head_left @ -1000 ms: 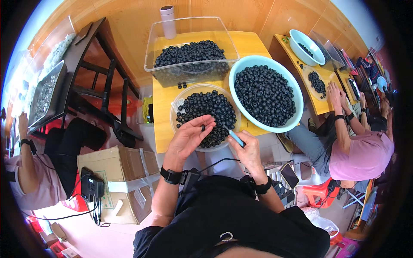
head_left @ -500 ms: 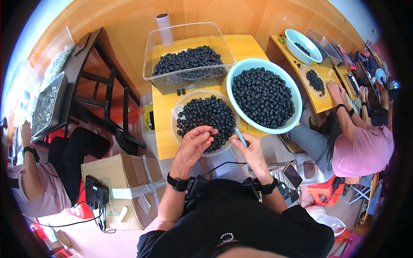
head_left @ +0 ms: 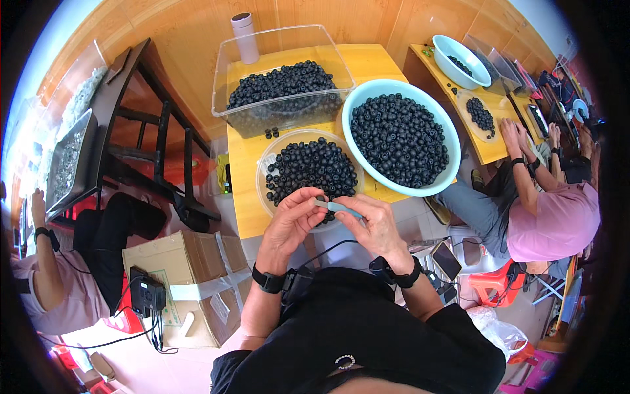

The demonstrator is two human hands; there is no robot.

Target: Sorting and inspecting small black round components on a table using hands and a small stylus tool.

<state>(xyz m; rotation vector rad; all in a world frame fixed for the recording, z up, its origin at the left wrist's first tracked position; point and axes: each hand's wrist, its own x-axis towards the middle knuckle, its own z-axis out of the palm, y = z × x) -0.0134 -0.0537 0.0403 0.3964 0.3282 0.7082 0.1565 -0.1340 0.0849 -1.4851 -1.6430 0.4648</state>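
My right hand (head_left: 377, 223) is closed round the light blue handle of a small metal-tipped hand tool (head_left: 344, 209). The tool points left, its tip at the fingertips of my left hand (head_left: 291, 220). Those fingers are pinched on a small dark round piece (head_left: 320, 197), partly hidden, that looks like one of the black ring-shaped pieces. Both hands are over the near edge of a round clear tray (head_left: 263, 157), which carries a heap of black round pieces with holes (head_left: 308, 164).
Right of the tray, a light blue bowl (head_left: 453, 141) is full of the same pieces. Behind stands a clear plastic box (head_left: 218, 79) with more, and a pink bottle (head_left: 245, 41). A cardboard box (head_left: 197, 276) sits at lower left. Other people work at tables on both sides.
My right hand has swung the tool from pointing up to lying nearly level, its tip now meeting my left fingertips. The hands have come closer together.
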